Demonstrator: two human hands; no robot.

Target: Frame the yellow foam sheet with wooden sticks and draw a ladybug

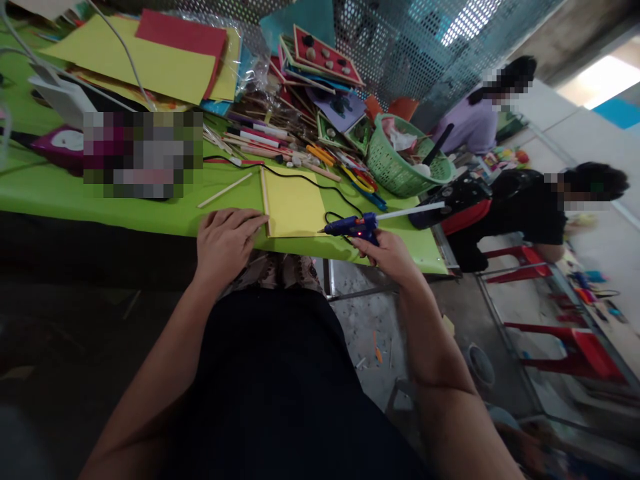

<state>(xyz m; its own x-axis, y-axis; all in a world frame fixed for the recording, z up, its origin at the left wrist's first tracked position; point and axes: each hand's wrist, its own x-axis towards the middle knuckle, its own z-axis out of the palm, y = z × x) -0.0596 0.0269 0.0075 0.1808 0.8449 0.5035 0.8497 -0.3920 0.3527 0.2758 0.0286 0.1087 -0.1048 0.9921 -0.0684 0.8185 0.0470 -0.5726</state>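
My right hand (384, 253) is wrapped round the handle of a blue hot glue gun (354, 225), whose red light is lit. A long white glue stick (410, 211) juts from its back. The nozzle points left, at the near edge of a yellow card (294, 203); whether it touches cannot be made out. A thin wooden stick (265, 200) lies along the card's left edge. My left hand (227, 240) rests flat on the table edge, fingers stretched out, fingertips touching the card's near left corner by that stick. Another loose stick (224, 190) lies left of the card.
The green table (175, 217) carries scissors (363, 183), several markers (257, 137), a green basket (400, 167) of supplies and coloured paper (150, 60). The glue gun's black cord (300, 177) runs behind the card. Two people sit at right near red chairs (520, 263).
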